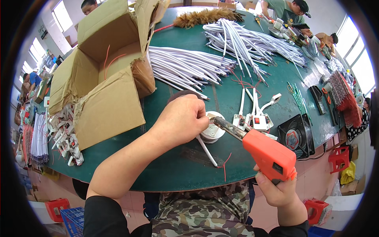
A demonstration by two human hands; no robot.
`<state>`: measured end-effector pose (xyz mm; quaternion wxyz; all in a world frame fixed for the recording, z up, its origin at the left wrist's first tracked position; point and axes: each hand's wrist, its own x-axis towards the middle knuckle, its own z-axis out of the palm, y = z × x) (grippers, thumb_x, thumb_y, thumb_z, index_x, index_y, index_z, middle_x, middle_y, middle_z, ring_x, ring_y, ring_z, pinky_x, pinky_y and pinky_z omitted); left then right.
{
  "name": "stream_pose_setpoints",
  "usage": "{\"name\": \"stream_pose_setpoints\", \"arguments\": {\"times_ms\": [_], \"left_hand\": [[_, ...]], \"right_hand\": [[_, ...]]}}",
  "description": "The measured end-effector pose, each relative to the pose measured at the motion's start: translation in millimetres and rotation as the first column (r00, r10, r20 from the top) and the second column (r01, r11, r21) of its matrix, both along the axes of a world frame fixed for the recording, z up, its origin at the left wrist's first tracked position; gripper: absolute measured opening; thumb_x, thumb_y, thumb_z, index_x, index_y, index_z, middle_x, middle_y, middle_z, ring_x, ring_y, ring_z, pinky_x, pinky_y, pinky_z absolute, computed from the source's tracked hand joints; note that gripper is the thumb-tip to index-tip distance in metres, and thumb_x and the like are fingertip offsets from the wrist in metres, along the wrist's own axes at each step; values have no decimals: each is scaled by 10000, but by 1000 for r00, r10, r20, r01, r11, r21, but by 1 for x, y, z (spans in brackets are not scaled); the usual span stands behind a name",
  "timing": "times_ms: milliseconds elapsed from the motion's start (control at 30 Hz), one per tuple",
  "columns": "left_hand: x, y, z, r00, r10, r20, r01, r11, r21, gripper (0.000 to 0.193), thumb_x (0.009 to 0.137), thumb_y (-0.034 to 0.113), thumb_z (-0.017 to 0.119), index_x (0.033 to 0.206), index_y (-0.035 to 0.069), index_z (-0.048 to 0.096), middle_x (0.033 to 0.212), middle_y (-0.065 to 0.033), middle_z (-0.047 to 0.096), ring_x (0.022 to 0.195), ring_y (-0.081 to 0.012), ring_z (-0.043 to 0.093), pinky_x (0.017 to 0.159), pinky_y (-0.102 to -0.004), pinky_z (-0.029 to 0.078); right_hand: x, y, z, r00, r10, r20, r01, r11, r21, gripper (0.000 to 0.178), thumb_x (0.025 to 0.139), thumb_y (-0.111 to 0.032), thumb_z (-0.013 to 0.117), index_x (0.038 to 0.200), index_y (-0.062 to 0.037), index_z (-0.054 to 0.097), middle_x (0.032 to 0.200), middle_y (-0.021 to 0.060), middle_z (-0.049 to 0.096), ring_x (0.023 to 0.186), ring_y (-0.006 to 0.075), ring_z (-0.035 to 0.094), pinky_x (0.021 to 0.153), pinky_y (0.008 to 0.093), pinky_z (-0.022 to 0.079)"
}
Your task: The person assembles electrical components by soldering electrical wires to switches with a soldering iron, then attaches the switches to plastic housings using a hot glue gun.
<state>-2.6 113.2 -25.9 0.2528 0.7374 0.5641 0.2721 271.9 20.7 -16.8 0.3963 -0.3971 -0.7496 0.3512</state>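
Observation:
My right hand (276, 189) grips an orange-red soldering gun (272, 154), its metal barrel pointing up and left. The barrel's tip reaches over a white spool (213, 133), close to the fingertips of my left hand (181, 120). My left fingers are closed in a pinch. From under them slants a white cable (207, 152) with thin red wires (225, 168) at its lower end. The part inside my fingers is hidden. Right of the spool lie several white switch units (259, 121) with short cables; one has a red rocker.
An open cardboard box (108, 106) stands at left, beside a pile of white switch parts (67, 142). Bundles of white cables (185, 65) lie across the green table (166, 170). A black fan (296, 136) stands at right. Other people (290, 10) sit around the far side.

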Motion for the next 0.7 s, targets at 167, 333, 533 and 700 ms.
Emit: {"name": "stream_pose_setpoints", "arguments": {"times_ms": [167, 333, 533, 700], "left_hand": [[-1, 0, -3, 1000, 2, -11, -2, 1000, 30, 189, 749, 121, 669, 665, -23, 581, 725, -130, 575, 683, -266, 589, 627, -371, 464], [1, -1, -1, 1000, -6, -12, 6, 1000, 30, 181, 746, 119, 666, 669, -21, 580, 729, -130, 575, 682, -273, 588, 627, -373, 464], [1, 2, -1, 999, -8, -51, 8, 1000, -3, 180, 745, 118, 661, 669, -15, 567, 739, -125, 566, 681, -273, 586, 628, -375, 468], [1, 2, 2, 998, -15, -60, 15, 1000, -11, 184, 746, 118, 660, 667, -15, 559, 750, -126, 565, 681, -274, 585, 632, -375, 472]], "right_hand": [[-1, 0, -2, 1000, 0, -5, 0, 1000, 3, 347, 780, -35, 688, 1112, 14, 598, 991, 129, 635, 791, 235, 645, 709, 324, 510], [1, -1, -2, 1000, 14, 1, -14, 1000, 10, 363, 784, -27, 692, 1128, 15, 586, 1002, 130, 631, 769, 220, 643, 695, 310, 508], [0, 0, 2, 998, 36, 51, -37, 999, 24, 455, 794, -31, 705, 1201, 76, 534, 1032, 165, 649, 795, 227, 665, 717, 309, 521], [-4, -3, 11, 992, 50, 117, -53, 998, 29, 499, 796, -42, 713, 1227, 101, 505, 1060, 185, 657, 829, 240, 679, 740, 317, 527]]}}
